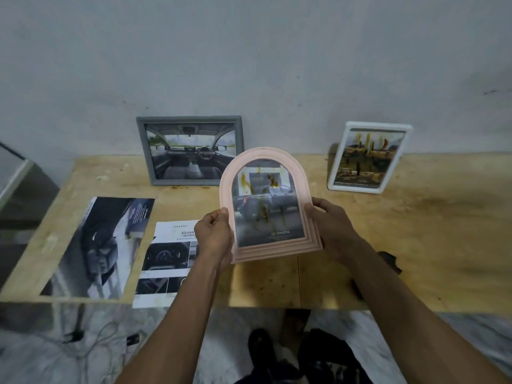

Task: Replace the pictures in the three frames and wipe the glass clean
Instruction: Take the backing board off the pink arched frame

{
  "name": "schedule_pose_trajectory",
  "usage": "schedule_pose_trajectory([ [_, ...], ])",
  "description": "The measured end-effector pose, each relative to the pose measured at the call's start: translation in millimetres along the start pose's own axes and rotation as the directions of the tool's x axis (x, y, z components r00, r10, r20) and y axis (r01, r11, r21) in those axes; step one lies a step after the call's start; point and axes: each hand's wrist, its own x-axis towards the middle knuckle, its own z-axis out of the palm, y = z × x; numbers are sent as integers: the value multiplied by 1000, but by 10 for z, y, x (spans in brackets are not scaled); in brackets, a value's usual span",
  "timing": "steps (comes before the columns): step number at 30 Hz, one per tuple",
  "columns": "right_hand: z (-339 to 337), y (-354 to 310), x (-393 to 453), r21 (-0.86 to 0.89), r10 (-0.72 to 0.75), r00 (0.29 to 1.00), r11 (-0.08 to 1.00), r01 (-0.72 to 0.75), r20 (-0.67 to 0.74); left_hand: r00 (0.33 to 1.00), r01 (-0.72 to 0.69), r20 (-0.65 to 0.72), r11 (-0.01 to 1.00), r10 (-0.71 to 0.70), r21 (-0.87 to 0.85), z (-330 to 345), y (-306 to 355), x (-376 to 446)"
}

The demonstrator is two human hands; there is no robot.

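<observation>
While both hands' fingers grasp its sides, pink arched frame [267,206] upright, arch pointing up, glass facing viewer

We see a stained pink arched frame [266,206] held upright above the table, grey frame [191,151] and smeared white frame [370,157] leaning on the wall, two loose prints [102,245] lying flat
</observation>
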Motion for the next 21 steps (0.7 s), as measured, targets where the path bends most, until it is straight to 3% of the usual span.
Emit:
schedule_pose_trajectory([
  [6, -68, 21, -415, -81, -324, 946, 942, 325, 18, 982, 126, 146, 992, -121, -25, -156, -158, -174],
  [8, -64, -12, -495, -292, -546, 838, 799, 525, 10, 982, 87, 168, 996, -82, -20, -149, -45, -215],
  [10, -67, 9, -549, -533, -729, 678, 539, 652, 93, 982, 27, 187, 999, -19, -40, -148, 133, -236],
  [13, -68, 155, -632, -658, -785, 575, 309, 687, 232, 969, 54, 245, 994, -29, -95, -165, 353, -182],
  [16, -35, 330, -733, -717, -805, 500, 141, 683, 318, 959, 92, 266, 995, -101, 48, -198, 412, -116],
  [19, -21, 494, -752, -736, -778, 487, 49, 676, 396, 962, 147, 207, 978, -177, 150, -226, 288, -82],
  [21, -47, 627, -718, -711, -731, 515, 59, 701, 448, 952, 224, 184, 966, -246, 131, -258, 151, -61],
])
